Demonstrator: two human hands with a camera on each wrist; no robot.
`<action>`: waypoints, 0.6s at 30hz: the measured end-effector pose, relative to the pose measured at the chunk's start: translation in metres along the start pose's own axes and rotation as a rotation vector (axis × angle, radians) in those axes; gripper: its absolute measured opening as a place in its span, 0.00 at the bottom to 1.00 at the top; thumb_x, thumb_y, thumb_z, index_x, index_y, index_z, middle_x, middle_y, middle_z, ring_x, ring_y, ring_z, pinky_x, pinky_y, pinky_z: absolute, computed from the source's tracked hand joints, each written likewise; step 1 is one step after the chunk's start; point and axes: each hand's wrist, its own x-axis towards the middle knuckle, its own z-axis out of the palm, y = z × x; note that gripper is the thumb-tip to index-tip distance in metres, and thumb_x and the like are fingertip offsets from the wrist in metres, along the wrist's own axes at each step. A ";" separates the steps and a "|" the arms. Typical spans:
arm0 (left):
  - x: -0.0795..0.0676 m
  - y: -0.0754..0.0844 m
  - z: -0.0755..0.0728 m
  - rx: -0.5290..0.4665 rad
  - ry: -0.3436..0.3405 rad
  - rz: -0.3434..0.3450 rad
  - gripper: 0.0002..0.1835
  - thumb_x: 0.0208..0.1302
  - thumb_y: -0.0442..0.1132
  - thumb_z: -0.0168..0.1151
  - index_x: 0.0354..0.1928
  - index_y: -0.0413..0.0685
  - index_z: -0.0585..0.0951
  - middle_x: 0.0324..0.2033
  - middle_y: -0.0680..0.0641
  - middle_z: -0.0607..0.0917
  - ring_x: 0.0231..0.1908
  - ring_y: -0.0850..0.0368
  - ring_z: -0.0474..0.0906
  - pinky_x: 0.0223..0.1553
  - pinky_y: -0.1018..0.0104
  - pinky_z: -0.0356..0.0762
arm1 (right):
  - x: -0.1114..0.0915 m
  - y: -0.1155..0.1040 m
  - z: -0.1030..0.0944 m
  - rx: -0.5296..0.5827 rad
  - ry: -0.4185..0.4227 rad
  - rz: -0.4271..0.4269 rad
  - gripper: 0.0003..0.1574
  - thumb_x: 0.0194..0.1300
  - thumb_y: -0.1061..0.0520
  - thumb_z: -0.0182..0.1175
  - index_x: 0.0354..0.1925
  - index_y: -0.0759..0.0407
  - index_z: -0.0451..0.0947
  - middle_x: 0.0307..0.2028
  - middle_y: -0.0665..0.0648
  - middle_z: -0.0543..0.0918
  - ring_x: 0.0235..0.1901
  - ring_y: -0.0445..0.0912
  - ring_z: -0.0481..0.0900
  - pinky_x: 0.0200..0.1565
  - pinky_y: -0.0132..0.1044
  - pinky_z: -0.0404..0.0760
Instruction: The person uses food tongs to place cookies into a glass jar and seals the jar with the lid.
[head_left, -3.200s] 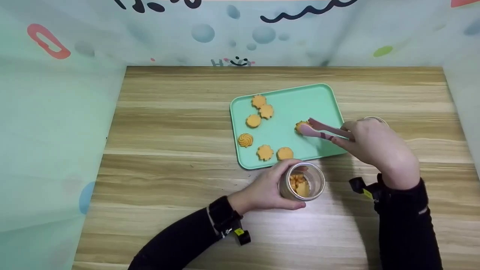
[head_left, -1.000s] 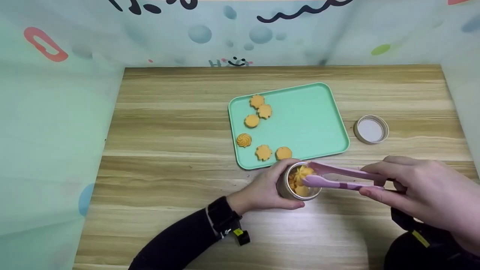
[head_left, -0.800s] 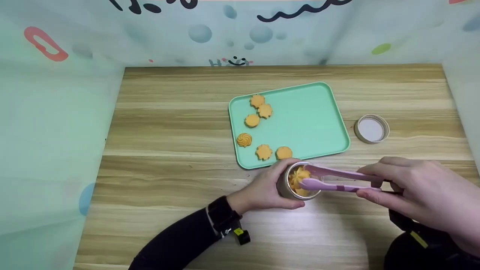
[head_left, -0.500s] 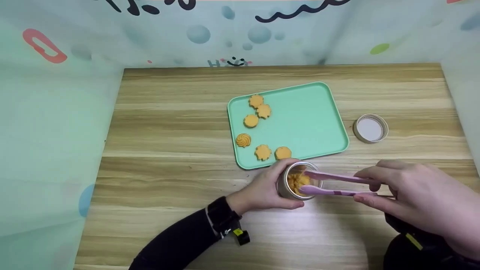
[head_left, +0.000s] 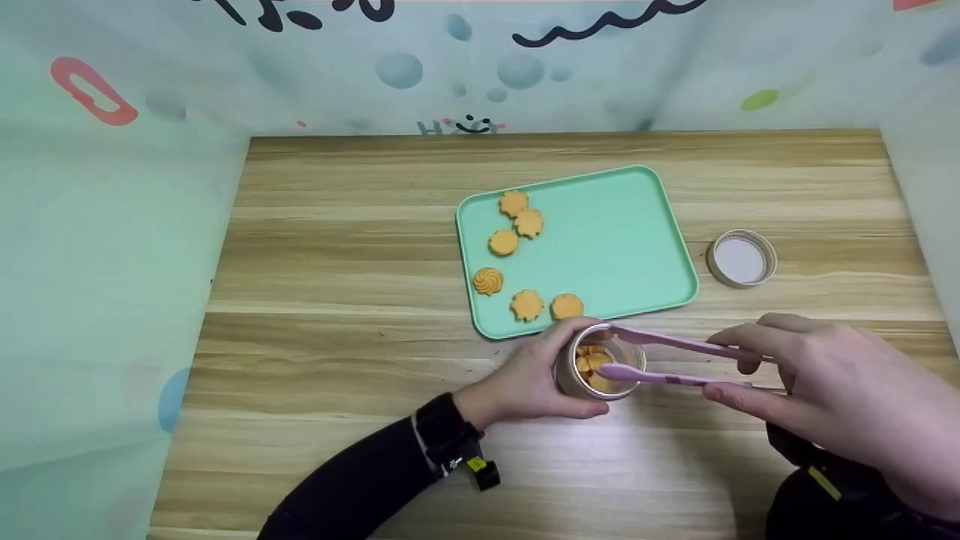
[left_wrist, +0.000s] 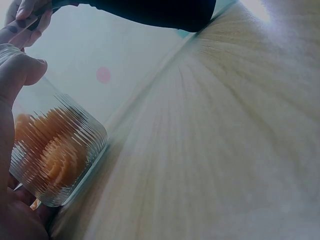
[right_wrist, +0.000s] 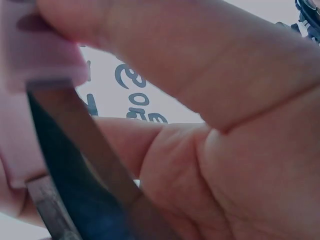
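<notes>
My left hand point(head_left: 536, 375) grips a ribbed clear glass jar point(left_wrist: 90, 130) round its side. The jar is lidless, with several cookies point(left_wrist: 62, 160) inside. Between thumb and fingers my right hand point(head_left: 817, 375) holds pink tongs point(head_left: 675, 379) with a metal spring bend, which shows close up in the right wrist view. The tong tips are spread apart over the jar's mouth, with nothing between them. Behind the jar lies a mint green tray point(head_left: 607, 240) bearing several cookies along its left and front sides, among them a swirled cookie point(head_left: 488, 280) and a flower-shaped cookie point(head_left: 527, 305).
A round jar lid point(head_left: 741, 259) lies upturned right of the tray. The wood-grain table point(head_left: 337, 300) is bounded at the back and sides by a printed pale cloth point(head_left: 337, 82). The jar stands close to the tray's front edge.
My right hand brought a cookie from the tray's right part to the jar with the tongs and released it inside. The tong tips have since spread and risen slightly. My left hand stays put.
</notes>
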 end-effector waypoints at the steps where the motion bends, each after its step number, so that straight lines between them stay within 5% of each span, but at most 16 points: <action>1: 0.000 0.000 0.000 0.001 0.000 0.001 0.52 0.55 0.49 0.88 0.79 0.61 0.67 0.68 0.56 0.78 0.66 0.63 0.76 0.70 0.62 0.76 | 0.000 0.000 0.000 0.003 -0.001 0.003 0.22 0.59 0.47 0.83 0.50 0.42 0.87 0.36 0.37 0.82 0.22 0.27 0.65 0.24 0.31 0.70; 18: -0.001 0.001 0.000 0.035 0.012 -0.006 0.54 0.53 0.50 0.89 0.79 0.62 0.66 0.68 0.57 0.77 0.67 0.62 0.75 0.72 0.60 0.74 | 0.012 0.005 -0.008 0.050 0.177 -0.024 0.29 0.55 0.56 0.84 0.56 0.47 0.88 0.37 0.40 0.84 0.23 0.30 0.69 0.22 0.25 0.67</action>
